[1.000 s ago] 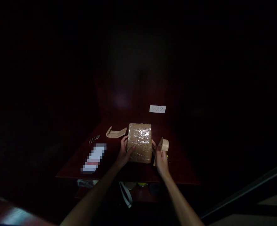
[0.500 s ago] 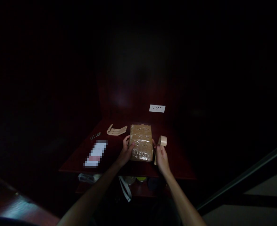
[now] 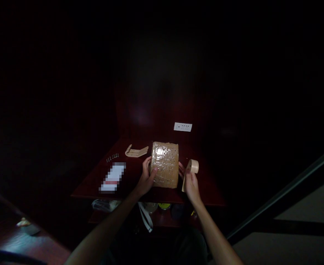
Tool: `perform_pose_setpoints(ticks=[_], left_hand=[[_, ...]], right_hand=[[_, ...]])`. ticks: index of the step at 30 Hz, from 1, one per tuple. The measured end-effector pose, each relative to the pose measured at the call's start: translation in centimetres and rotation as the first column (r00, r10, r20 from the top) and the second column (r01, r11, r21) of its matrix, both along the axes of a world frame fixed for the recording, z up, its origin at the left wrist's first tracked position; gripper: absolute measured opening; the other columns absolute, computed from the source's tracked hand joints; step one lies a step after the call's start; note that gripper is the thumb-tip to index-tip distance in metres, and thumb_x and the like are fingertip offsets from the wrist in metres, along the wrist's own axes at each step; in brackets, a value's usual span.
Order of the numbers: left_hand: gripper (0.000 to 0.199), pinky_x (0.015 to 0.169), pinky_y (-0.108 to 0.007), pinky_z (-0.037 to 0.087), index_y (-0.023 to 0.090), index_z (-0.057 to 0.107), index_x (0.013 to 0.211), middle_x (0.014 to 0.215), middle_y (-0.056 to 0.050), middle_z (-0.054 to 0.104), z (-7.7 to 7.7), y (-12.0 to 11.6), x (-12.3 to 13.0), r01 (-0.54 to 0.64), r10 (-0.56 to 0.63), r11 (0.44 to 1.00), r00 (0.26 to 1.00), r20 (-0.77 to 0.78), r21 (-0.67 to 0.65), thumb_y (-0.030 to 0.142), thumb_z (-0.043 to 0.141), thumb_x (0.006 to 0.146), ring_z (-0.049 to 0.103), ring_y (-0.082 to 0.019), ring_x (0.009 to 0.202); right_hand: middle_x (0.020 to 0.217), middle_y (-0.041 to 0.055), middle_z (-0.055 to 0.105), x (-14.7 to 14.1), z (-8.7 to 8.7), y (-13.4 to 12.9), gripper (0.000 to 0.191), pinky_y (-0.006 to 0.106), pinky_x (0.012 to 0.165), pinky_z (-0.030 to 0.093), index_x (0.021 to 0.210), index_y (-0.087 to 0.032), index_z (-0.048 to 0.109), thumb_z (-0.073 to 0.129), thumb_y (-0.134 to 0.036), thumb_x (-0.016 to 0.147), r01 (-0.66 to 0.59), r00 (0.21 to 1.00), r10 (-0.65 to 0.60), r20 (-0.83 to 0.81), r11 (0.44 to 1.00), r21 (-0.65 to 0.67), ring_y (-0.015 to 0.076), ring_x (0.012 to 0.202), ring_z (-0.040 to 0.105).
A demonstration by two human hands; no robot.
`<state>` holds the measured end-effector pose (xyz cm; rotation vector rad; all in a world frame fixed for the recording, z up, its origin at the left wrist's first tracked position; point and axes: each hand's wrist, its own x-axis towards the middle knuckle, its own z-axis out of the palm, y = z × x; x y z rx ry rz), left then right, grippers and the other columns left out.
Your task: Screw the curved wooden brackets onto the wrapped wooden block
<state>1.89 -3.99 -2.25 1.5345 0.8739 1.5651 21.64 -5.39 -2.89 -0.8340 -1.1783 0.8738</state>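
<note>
My left hand (image 3: 146,178) grips the left edge of a brown cardboard piece (image 3: 165,165), its thumb lying on the front face. The cardboard is dotted with small dark holes and covered in shiny clear film or tape. It stands tilted above the table. In my right hand (image 3: 191,186) is a pale wooden piece (image 3: 193,166) with a broad curved top and a narrow part running down below the fingers. Some right fingertips lie close to the cardboard's right edge; I cannot tell whether they touch it.
On the dark red table (image 3: 95,180) lie a slatted, hooked wooden piece (image 3: 136,151), a row of several small screws (image 3: 112,158) and a blurred-out white sheet (image 3: 113,177). A white socket panel (image 3: 182,127) is on the back wall. Below, a shelf holds a grey strap (image 3: 145,217) and a clear bag (image 3: 103,205).
The cardboard has tipped, so its glare has moved from the lower part to the upper left. My right hand and the wooden piece have shifted slightly right.
</note>
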Motion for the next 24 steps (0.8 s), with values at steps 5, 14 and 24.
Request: perform_pose_setpoints(ticks=[5,14,24], left_hand=[[0.05,0.104,-0.041,0.035,0.023,0.022,0.136,0.14,-0.012,0.038,-0.1,0.1,0.0,0.007,-0.005,0.999,0.999,0.052,-0.036,0.035,0.044,0.092,0.042,-0.024,0.126],[0.052,0.103,-0.041,0.036,0.024,0.022,0.135,0.138,-0.012,0.041,0.1,0.4,-0.4,0.028,-0.026,0.999,0.999,0.045,-0.03,0.035,0.046,0.091,0.046,-0.023,0.122],[0.056,0.106,-0.041,0.032,0.022,0.023,0.135,0.14,-0.013,0.036,-0.1,0.1,-0.7,-0.005,0.004,0.999,1.0,0.024,0.051,0.037,0.05,0.088,0.04,-0.024,0.127]], right_hand=[[0.065,0.0018,0.061,2.2,2.3,-0.5,0.037,0.025,0.048,0.045,0.094,-0.02,0.054,0.037,-0.053,0.09,0.036,0.953,-0.007,0.304,0.995,-0.091,0.0136,0.052,0.055],[0.068,-0.0033,0.062,3.5,5.9,-2.6,0.026,0.016,0.036,0.028,0.1,-0.022,0.041,0.048,-0.044,0.087,-0.343,0.736,0.463,0.493,0.884,-0.317,0.007,0.04,0.039],[0.054,-0.0029,0.057,2.6,6.6,-4.0,0.024,0.019,0.038,0.03,0.075,-0.02,0.063,0.058,-0.042,0.08,-0.209,0.611,0.238,0.755,0.968,-0.136,0.0103,0.041,0.049]])
